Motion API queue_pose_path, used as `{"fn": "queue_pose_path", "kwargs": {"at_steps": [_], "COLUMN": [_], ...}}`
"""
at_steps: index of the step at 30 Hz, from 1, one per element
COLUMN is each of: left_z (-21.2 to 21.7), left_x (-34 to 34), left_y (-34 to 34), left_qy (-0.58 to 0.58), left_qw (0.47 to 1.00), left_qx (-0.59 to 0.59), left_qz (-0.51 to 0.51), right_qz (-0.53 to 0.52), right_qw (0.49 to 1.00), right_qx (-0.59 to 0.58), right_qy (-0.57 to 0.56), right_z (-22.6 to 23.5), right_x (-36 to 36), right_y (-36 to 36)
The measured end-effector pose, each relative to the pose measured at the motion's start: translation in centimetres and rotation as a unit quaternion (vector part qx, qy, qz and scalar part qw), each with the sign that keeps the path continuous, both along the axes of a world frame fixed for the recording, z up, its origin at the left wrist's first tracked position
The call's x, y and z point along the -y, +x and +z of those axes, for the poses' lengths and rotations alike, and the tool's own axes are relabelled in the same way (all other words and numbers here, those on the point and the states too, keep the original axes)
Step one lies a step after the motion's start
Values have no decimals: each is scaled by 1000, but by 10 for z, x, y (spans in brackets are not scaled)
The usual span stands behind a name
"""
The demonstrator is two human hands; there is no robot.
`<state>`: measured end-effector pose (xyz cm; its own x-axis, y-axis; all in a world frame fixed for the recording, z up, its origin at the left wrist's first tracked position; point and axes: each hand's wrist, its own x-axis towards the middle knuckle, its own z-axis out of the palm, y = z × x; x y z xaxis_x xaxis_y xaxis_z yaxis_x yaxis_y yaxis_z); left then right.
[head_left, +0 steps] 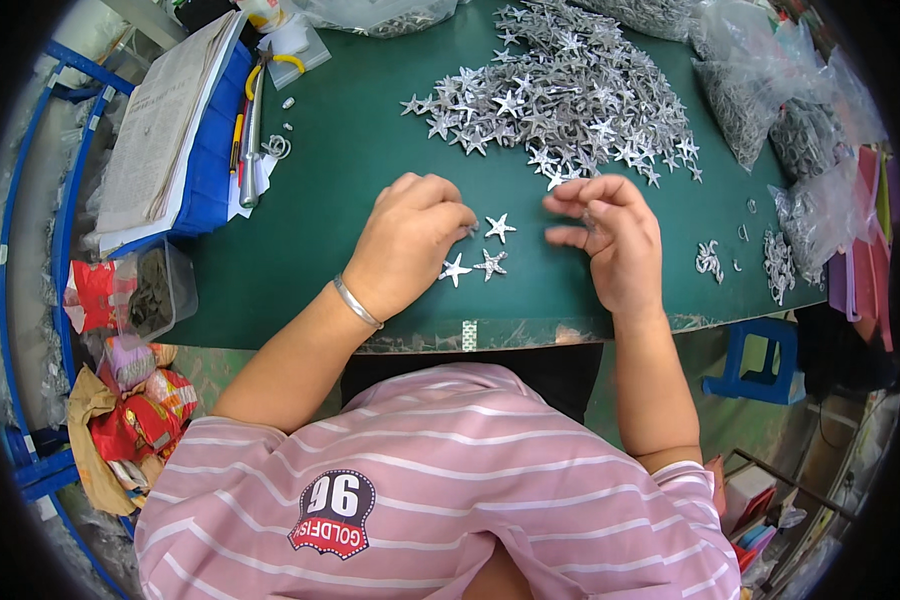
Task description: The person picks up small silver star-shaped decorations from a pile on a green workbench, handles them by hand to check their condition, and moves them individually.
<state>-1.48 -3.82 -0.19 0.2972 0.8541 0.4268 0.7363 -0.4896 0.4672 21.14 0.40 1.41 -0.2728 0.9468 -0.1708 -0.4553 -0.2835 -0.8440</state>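
Three silver metal starfish pieces lie close together on the green table: an upper starfish (500, 228), a textured starfish (490, 264) and a smoother starfish (455, 269). My left hand (410, 240), with a bangle on its wrist, rests just left of them. Its fingers are curled together, and a small greyish bit shows at the fingertips, too hidden to name. To the right of the three pieces, my right hand (618, 235) is held with its fingers apart, slightly blurred, and nothing shows between them. Beyond it spreads a large pile of silver starfish (570, 100).
Clear bags of metal pieces (735, 100) line the far right. Small metal links (710, 260) lie at the right. Yellow-handled pliers (265, 70) and a metal rod (251, 150) lie left, beside a blue tray (210, 150). A plastic tub (170, 290) stands at the left edge.
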Motion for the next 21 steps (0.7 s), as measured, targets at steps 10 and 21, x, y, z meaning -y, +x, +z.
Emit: {"fn": "queue_pose_path", "kwargs": {"at_steps": [10,21], "left_z": [19,11], "left_x": [9,7], "left_y": [-5,-2], "left_qy": [-76,-161], "left_qw": [996,937], "left_qx": [27,311], "left_qz": [29,11], "right_qz": [149,34], "right_qw": [739,766], "right_qx": [505,495], "right_qy": [422,409], "right_z": [-2,-10], "right_x": [2,-11], "right_y": [-25,-27]}}
